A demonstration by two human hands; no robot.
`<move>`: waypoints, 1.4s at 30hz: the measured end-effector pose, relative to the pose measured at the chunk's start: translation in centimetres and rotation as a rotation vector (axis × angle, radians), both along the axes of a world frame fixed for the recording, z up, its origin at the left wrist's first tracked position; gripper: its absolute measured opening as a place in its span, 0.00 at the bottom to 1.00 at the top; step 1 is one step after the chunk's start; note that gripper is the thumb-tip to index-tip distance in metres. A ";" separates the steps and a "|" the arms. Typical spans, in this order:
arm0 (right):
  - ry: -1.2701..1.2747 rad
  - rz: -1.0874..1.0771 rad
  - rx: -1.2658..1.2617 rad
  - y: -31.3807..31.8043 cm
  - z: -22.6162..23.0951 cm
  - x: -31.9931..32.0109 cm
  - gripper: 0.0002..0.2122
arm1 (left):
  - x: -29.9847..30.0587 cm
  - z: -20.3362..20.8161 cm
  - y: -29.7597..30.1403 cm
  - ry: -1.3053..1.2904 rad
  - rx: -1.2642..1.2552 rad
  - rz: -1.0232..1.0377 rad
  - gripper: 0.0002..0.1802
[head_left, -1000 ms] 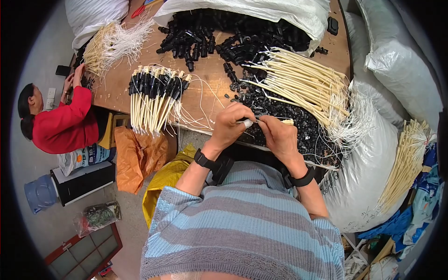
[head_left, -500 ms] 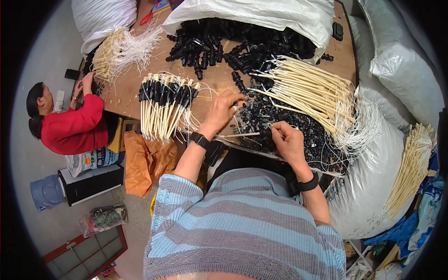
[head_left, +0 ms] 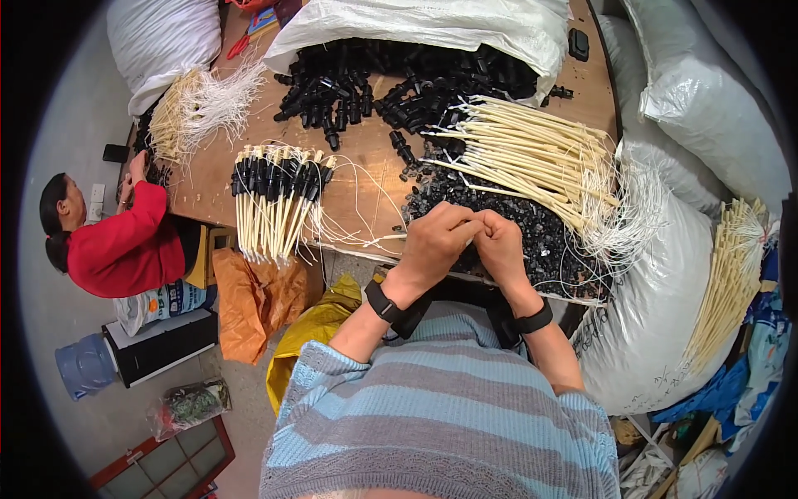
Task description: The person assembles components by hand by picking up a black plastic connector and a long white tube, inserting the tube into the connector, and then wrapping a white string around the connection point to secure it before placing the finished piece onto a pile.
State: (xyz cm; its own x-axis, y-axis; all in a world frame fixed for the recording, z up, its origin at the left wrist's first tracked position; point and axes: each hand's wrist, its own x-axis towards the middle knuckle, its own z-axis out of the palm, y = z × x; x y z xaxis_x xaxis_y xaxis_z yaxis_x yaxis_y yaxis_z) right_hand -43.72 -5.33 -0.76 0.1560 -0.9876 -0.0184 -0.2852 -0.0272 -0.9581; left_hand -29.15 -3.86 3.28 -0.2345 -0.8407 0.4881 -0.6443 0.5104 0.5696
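Note:
My left hand (head_left: 439, 239) and my right hand (head_left: 501, 249) meet at the fingertips over the table's near edge. Both are closed, thumbs and fingers pinched; what lies between them is hidden. A thin cream stick (head_left: 386, 239) with a whitish end pokes out to the left from behind my left hand. Beneath and behind my hands spreads a heap of small shiny black pieces (head_left: 540, 229). To the left lies a row of cream sticks fitted with black sleeves (head_left: 278, 187), white strings trailing from them. A bundle of plain cream sticks with white strings (head_left: 532, 162) rests on the heap's far side.
A white sack (head_left: 424, 29) spills black plastic fittings (head_left: 332, 91) across the table's back. Bulging white sacks (head_left: 657, 291) crowd the right side. A person in red (head_left: 125, 241) works at the far left by another stick bundle (head_left: 179, 116). Orange (head_left: 258, 299) and yellow bags (head_left: 312, 333) lie below.
My left hand has come down and right from the heap's left edge to meet my right hand. The black piece and string seen by my right hand are now hidden. The view has shifted slightly.

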 end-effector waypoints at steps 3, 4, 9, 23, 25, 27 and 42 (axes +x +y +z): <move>-0.012 0.016 0.038 0.2 0.0 -0.4 0.05 | 0.1 -0.2 -0.1 -0.006 -0.003 -0.019 0.17; -0.013 0.011 0.035 0.2 -0.1 -0.5 0.05 | 0.2 -0.4 0.0 -0.047 -0.019 -0.028 0.17; 0.115 -0.070 -0.122 0.7 1.4 -0.1 0.04 | 0.3 -1.2 -0.1 0.114 -0.068 0.029 0.20; 0.302 -0.049 -0.527 1.5 2.0 0.2 0.02 | 1.1 -2.0 -0.2 0.514 0.497 0.207 0.08; 0.218 -0.026 -0.429 1.3 2.6 -0.1 0.04 | 1.5 -2.1 -0.2 0.466 0.482 0.226 0.08; 0.156 -0.007 -0.331 1.1 2.7 -0.5 0.04 | 1.5 -1.6 -0.3 0.356 0.278 0.192 0.09; -0.289 0.378 0.181 0.1 3.8 -2.9 0.04 | 1.4 -0.7 -0.6 0.392 0.472 0.125 0.06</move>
State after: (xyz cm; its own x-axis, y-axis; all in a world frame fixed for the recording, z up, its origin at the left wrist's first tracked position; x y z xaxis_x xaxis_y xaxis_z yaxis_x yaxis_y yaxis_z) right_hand -46.60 -5.21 3.04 0.5255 -0.8463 -0.0874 -0.0104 0.0964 -0.9953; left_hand -27.76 -4.47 2.55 0.0005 -0.9962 0.0872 -0.3805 0.0805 0.9213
